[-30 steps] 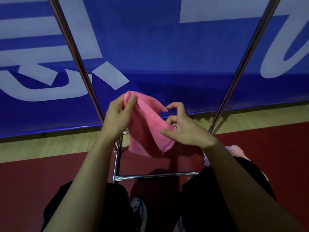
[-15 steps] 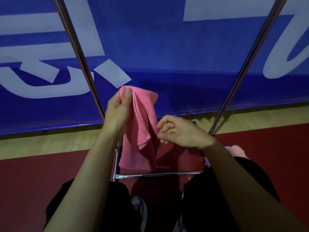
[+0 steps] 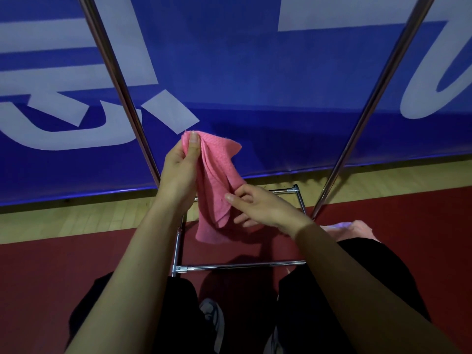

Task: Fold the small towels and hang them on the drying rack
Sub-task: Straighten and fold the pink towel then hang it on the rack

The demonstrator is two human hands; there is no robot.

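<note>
While left grip point(image 3: 178, 172) pinches pink towel point(image 3: 217, 185) | right grip point(image 3: 258, 208) pinches too | red floor point(image 3: 51, 264)

Two slanted metal poles, the left pole point(image 3: 120, 83) and the right pole point(image 3: 367, 106), are framing a wide open gap in front of the blue banner point(image 3: 242, 72). The hands are working inside that gap, the left hand point(image 3: 178, 172) sitting just beside the left pole. Lower down, the rack's base bars point(image 3: 240, 265) are crossing the red floor point(image 3: 51, 264), boxing in the space near the knees.
</note>
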